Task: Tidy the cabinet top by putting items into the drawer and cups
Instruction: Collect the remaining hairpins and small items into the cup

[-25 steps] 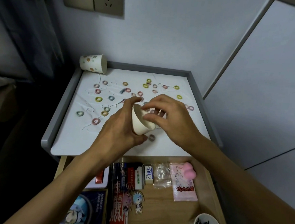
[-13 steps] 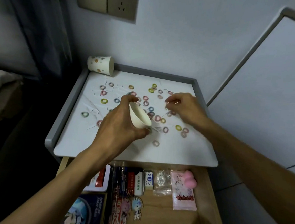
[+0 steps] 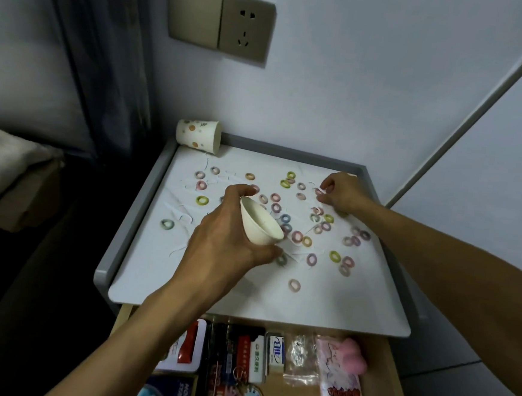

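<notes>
My left hand [image 3: 222, 238] grips a plain white paper cup [image 3: 260, 226], tilted with its mouth toward the right, above the middle of the white cabinet top [image 3: 215, 288]. Several small coloured hair ties [image 3: 306, 241] and thin white strands lie scattered over the top. My right hand [image 3: 339, 193] is at the far right of the top, its fingertips pinching a pink hair tie [image 3: 319, 192]. A second paper cup with coloured dots [image 3: 199, 136] lies on its side in the far left corner.
The wooden drawer [image 3: 395, 380] below the top stands open and holds boxes, small packets, a pink soft toy [image 3: 355, 356] and keychains. A grey raised rim [image 3: 132, 228] borders the top on the left and back. A wall socket [image 3: 246, 28] is above, and a dark curtain hangs at left.
My right hand has left the cup's mouth and reached out to the far right of the top, where it now pinches a hair tie. My left hand keeps the cup roughly in place.
</notes>
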The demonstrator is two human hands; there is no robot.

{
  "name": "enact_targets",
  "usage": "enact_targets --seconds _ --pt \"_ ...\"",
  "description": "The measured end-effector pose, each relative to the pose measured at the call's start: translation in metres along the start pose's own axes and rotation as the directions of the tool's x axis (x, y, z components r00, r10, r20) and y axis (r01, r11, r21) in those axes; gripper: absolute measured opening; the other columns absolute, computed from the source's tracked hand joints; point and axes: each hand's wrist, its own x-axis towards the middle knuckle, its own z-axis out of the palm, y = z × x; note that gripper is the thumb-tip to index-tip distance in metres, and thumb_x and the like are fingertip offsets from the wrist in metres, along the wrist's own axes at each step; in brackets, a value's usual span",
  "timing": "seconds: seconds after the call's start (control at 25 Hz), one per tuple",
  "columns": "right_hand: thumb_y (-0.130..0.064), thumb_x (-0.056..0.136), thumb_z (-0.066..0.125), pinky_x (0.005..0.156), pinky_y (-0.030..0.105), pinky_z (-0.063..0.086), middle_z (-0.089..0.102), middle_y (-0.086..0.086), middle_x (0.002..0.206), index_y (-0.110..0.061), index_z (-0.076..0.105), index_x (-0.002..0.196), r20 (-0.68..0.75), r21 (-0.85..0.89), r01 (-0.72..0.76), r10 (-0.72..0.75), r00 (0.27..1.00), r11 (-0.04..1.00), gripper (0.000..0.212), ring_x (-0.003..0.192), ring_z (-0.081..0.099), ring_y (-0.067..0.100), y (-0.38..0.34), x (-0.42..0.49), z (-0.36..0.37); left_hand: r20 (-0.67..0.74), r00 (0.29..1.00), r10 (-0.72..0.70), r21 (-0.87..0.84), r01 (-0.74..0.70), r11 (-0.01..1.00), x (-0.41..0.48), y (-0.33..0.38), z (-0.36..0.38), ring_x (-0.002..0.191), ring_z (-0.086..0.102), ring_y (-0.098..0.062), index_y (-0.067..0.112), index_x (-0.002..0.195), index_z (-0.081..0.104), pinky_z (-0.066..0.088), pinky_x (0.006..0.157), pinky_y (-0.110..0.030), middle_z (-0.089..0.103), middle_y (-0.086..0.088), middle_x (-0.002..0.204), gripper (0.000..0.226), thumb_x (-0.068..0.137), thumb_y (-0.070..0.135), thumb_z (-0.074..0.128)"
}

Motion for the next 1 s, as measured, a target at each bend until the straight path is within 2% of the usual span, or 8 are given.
enact_targets --seconds 0.08,0.24,0.36,0.44,0.6,0.68,0.84,1.0 --pt "-0.026 0.084 0.075 0.081 0.028 0.047 0.069 0.011 0.11 -0.009 0.07 0.102 -0.041 -0.006 -0.002 0.002 0.999 1.0 0.026 0.098 0.063 0.024 -0.002 -0.004 0.003 -0.007 1.0 -0.007 -0.007 0.007 1.0 0.0 0.001 0.0 0.098 0.058 -0.017 0.038 0.13 0.036 0.054 0.081 -0.038 0.056 0.011 0.11 0.086 0.061 0.036 0.088" --pt "-0.028 0.085 0.074 0.087 0.039 0.054 0.071 0.012 0.105 -0.006 0.073 0.098 -0.035 -0.05 -0.024 0.022 0.999 0.998 0.026 0.094 0.065 0.027 -0.007 -0.01 0.004 -0.019 1.0 -0.02 -0.033 0.019 0.999 0.0 0.004 0.0 0.097 0.058 -0.019 0.04 0.128 0.036 0.054 0.082 -0.044 0.057 0.009 0.109 0.086 0.06 0.036 0.088" --pt "-0.029 0.085 0.074 0.085 0.039 0.054 0.071 0.011 0.105 -0.007 0.073 0.098 -0.001 -0.076 -0.024 0.024 1.0 0.997 0.026 0.093 0.065 0.026 -0.01 -0.012 0.003 -0.01 1.0 -0.022 -0.036 0.022 0.999 0.0 0.005 0.0 0.099 0.058 -0.02 0.038 0.13 0.035 0.053 0.084 -0.042 0.056 0.008 0.112 0.087 0.061 0.034 0.088" --pt "-0.027 0.083 0.076 0.084 0.036 0.054 0.069 0.009 0.105 -0.009 0.07 0.099 -0.012 -0.021 -0.036 0.036 0.999 0.999 0.025 0.092 0.063 0.023 -0.011 -0.013 0.0 -0.01 1.0 -0.03 -0.042 0.029 0.999 0.0 0.005 -0.002 0.1 0.058 -0.02 0.039 0.13 0.035 0.053 0.084 -0.042 0.055 0.008 0.113 0.087 0.061 0.035 0.088" --pt "-0.02 0.078 0.081 0.087 0.034 0.054 0.07 0.011 0.101 -0.009 0.07 0.1 -0.12 0.105 -0.067 0.08 0.99 0.992 0.026 0.09 0.067 0.024 -0.004 -0.015 -0.014 -0.008 1.0 -0.026 -0.074 0.025 0.997 0.001 0.003 -0.005 0.098 0.057 -0.017 0.038 0.131 0.036 0.049 0.071 -0.023 0.055 0.009 0.113 0.086 0.063 0.034 0.088" --pt "-0.018 0.078 0.081 0.086 0.033 0.054 0.071 0.012 0.097 -0.004 0.071 0.099 -0.094 0.097 -0.105 0.114 0.989 0.99 0.027 0.087 0.068 0.023 0.001 -0.018 -0.017 -0.009 0.999 -0.036 -0.099 0.035 0.994 0.001 0.003 -0.007 0.095 0.057 -0.014 0.038 0.13 0.037 0.045 0.066 -0.018 0.055 0.01 0.111 0.084 0.063 0.035 0.088" --pt "-0.03 0.072 0.085 0.077 0.036 0.058 0.072 0.011 0.083 -0.003 0.071 0.089 0.021 -0.023 -0.188 0.188 0.982 0.982 0.035 0.076 0.07 0.025 0.0 -0.025 -0.007 -0.009 0.999 -0.039 -0.119 0.038 0.992 0.001 0.005 -0.008 0.09 0.055 -0.007 0.038 0.129 0.038 0.043 0.063 -0.016 0.054 0.013 0.109 0.082 0.063 0.037 0.088" --pt "-0.038 0.075 0.082 0.07 0.032 0.054 0.067 0.008 0.088 -0.006 0.06 0.091 -0.036 -0.089 -0.237 0.234 0.971 0.967 0.042 0.082 0.066 0.025 -0.009 -0.03 -0.006 -0.013 0.999 -0.04 -0.121 0.038 0.992 0.001 0.006 -0.007 0.09 0.055 -0.008 0.037 0.129 0.039 0.044 0.063 -0.017 0.054 0.013 0.109 0.082 0.063 0.036 0.088"
